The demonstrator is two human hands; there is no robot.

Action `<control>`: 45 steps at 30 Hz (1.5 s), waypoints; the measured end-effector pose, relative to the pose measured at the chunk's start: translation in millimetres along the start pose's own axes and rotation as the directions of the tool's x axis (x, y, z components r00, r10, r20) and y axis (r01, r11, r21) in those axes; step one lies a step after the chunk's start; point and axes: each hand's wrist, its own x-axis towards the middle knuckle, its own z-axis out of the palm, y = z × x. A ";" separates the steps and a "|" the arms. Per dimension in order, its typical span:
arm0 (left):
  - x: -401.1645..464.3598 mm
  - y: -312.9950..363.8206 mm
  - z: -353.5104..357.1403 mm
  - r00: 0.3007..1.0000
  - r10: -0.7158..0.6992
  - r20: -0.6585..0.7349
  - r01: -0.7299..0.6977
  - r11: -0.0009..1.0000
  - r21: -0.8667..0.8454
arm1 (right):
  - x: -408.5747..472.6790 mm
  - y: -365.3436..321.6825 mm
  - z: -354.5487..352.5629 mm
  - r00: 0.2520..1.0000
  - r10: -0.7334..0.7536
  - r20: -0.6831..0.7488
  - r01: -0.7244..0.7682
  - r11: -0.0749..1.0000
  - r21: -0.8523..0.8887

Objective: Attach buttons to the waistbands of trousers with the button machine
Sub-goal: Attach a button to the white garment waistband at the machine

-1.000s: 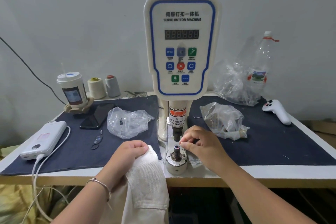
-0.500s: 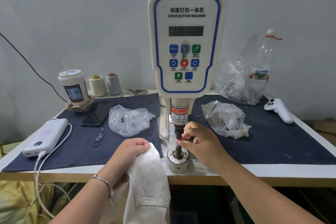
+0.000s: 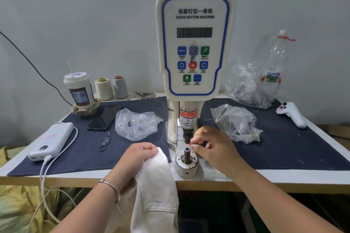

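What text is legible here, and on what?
"伺服钉扣一体机" and "SERVO BUTTON MACHINE": button machine panel head.
"MENU": blue panel button.
"WARNING", "TAKE CARE OF YOUR FINGER" (partly cut off): sticker on the ram.
Other button captions, cup label, bottle label: too small.
Display: unlit.

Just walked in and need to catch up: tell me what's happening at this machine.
A person is loading the servo button machine. The right hand has its fingertips at the upper punch, above the lower die; any part pinched there is too small to tell. The left hand grips white trousers at the table edge, not yet under the punch.
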 end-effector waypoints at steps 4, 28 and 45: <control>-23.5 17.4 0.8 0.996 0.039 0.076 -0.036 0.998 -0.042 | -12.7 -9.4 -9.4 0.990 0.035 -0.139 -0.020 0.994 0.112; -98.9 78.1 1.2 0.810 0.287 0.512 -0.260 0.957 -0.126 | -53.9 -40.7 -68.5 0.759 -0.064 0.648 -0.396 0.744 0.538; -12.9 18.8 26.4 0.972 0.083 0.218 -0.030 0.972 -0.234 | -9.5 22.0 -20.3 0.882 0.237 0.408 -0.446 0.701 0.556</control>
